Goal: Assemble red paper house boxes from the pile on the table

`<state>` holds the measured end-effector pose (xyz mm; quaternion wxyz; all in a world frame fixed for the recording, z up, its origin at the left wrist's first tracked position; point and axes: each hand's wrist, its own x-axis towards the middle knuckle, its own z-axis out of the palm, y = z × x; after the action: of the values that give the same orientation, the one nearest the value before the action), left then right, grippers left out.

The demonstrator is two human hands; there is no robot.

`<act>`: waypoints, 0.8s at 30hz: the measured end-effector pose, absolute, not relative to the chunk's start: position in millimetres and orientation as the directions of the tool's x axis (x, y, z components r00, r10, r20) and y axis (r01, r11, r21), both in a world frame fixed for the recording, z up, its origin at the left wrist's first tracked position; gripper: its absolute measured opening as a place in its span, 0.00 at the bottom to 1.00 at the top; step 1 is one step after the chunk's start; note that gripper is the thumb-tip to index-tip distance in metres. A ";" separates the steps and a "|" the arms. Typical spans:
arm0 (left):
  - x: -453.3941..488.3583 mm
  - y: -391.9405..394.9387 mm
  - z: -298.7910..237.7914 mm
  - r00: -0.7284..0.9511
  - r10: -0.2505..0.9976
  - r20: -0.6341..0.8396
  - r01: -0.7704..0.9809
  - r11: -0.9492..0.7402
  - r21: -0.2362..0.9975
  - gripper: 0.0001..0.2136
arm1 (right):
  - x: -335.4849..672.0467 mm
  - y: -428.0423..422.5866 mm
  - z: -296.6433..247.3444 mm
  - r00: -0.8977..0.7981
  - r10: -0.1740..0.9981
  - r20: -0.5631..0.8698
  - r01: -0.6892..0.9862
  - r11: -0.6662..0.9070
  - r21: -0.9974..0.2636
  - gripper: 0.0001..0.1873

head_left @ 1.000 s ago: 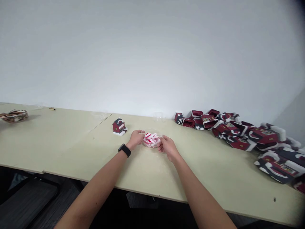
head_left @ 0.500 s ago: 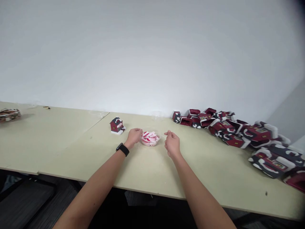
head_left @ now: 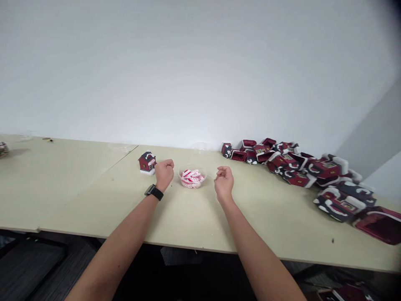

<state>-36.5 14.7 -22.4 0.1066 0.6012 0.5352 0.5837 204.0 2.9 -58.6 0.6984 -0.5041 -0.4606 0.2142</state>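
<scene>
A clear round bowl [head_left: 184, 187] stands between my hands. Inside it lies a heap of red-and-white striped pieces [head_left: 192, 175], their exact kind unclear. My left hand [head_left: 164, 174], with a black watch on the wrist, is closed in a fist to the left of the bowl, apart from it. Nothing shows in its fingers. To the bowl's right, my right hand [head_left: 224, 184] is raised with its fingers curled in, and no object is visible there. Just behind the left hand is a small red toy house [head_left: 146, 162] with a dark, snow-trimmed roof, partly covered by that hand.
Several similar red houses [head_left: 294, 167] lie piled along the table's right side, some showing hollow undersides. Faint clear containers [head_left: 201, 147] stand near the wall. A partly cut-off container [head_left: 3, 149] sits at the far left. The table's front edge [head_left: 194, 249] runs below my forearms.
My left hand has moved left, away from the bowl's rim, and closed into a fist. My right hand stays curled beside the bowl. The view has shifted slightly to the right.
</scene>
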 end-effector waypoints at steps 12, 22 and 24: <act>-29.0 15.4 -26.8 -0.160 0.815 0.556 0.477 -0.430 0.767 0.04 | 208.8 -6.2 -49.4 0.585 0.724 0.364 0.081 0.394 -0.915 0.03; -30.0 17.7 -30.1 -0.176 0.823 0.540 0.443 -0.424 0.790 0.02 | 204.7 -7.1 -46.2 0.397 0.878 0.266 0.123 0.237 -0.964 0.03; -30.0 17.6 -30.0 -0.181 0.826 0.535 0.440 -0.418 0.795 0.02 | 203.6 -8.3 -44.8 0.346 0.903 0.254 0.145 0.216 -0.966 0.04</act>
<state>-30.0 17.6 -30.0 0.1683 0.6176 0.5124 0.5725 203.6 -8.3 -44.8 0.6135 -0.5445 -0.4813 0.3091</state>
